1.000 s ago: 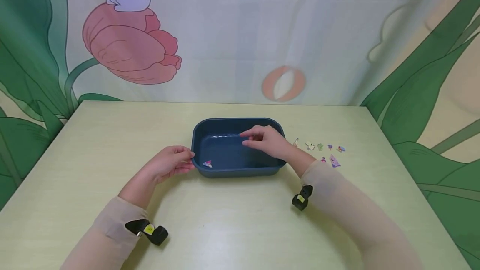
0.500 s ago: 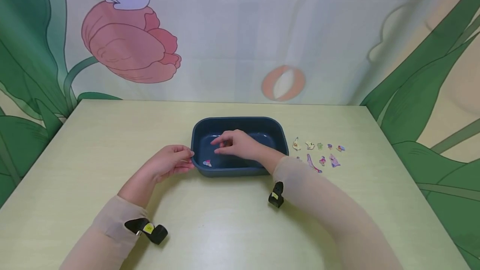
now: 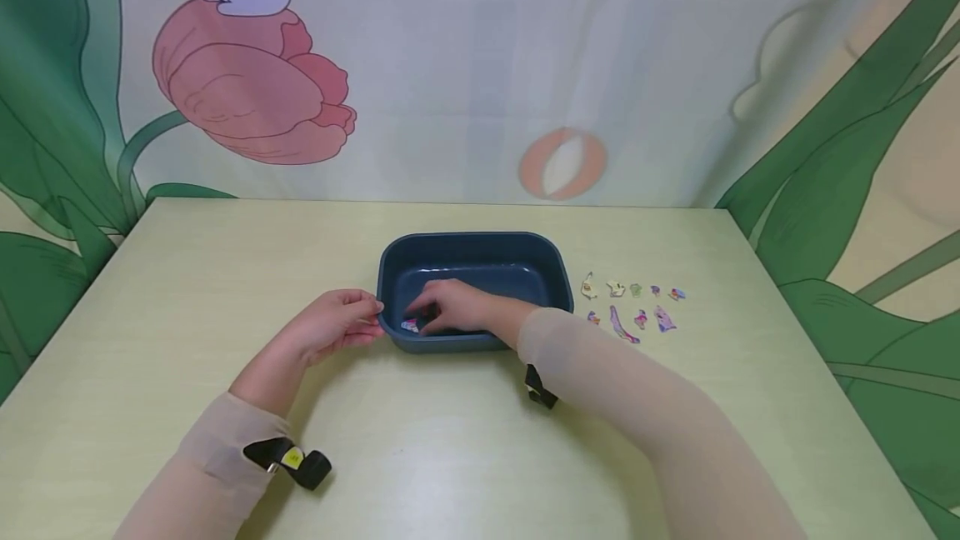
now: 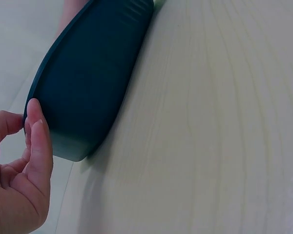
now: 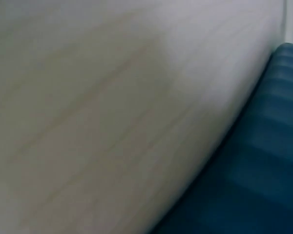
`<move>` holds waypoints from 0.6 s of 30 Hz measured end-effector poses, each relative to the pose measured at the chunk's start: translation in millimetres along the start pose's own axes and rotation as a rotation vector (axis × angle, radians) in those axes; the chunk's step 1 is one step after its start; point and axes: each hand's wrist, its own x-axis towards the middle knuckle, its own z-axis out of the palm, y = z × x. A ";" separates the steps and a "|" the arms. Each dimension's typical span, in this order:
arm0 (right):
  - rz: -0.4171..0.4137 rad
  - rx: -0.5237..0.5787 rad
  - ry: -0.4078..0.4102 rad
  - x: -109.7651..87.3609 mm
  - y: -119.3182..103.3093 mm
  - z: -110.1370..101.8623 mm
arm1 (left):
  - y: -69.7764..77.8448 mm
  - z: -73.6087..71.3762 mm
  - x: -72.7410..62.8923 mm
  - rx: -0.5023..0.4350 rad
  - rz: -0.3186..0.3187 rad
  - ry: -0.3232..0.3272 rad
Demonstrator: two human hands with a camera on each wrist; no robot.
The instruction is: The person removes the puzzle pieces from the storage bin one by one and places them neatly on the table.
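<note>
A dark blue rectangular tray [image 3: 480, 342] stands on the table in the head view. Its left rim is pinched by my left hand [image 3: 337, 327], thumb on the inside and fingers against the outer wall in the left wrist view. My right hand [image 3: 457, 307] reaches down inside the tray, fingers and thumb apart, beside a small colourful sticker-like piece [image 3: 409, 325] on the tray floor at the front left. Whether the fingertips touch that piece cannot be made out. The right wrist view shows only the tray's outer wall [image 5: 249, 161] and table, without the hand.
To the tray's right, several small colourful cut-out pieces lie in two rows on the table, among them a long purple one [image 3: 622, 326] and a purple one [image 3: 664, 319]. A printed curtain [image 3: 435, 90] hangs behind the pale wooden table [image 3: 420, 457].
My right hand has moved left and down inside the tray to the small piece, uncovering the rows of pieces on the right. The left hand stays at the rim.
</note>
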 end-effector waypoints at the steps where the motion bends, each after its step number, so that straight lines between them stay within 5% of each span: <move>1: -0.007 -0.017 0.000 1.7 -0.4 0.7 | 0.3 0.0 -0.1 -0.002 -0.002 0.001; 12: 0.055 -0.138 0.048 7.5 -2.6 0.6 | 2.0 -0.6 -2.0 -0.007 -0.005 -0.004; 18: 0.074 -0.101 0.135 -3.0 1.7 -9.1 | 2.4 1.1 -2.1 0.005 -0.012 0.006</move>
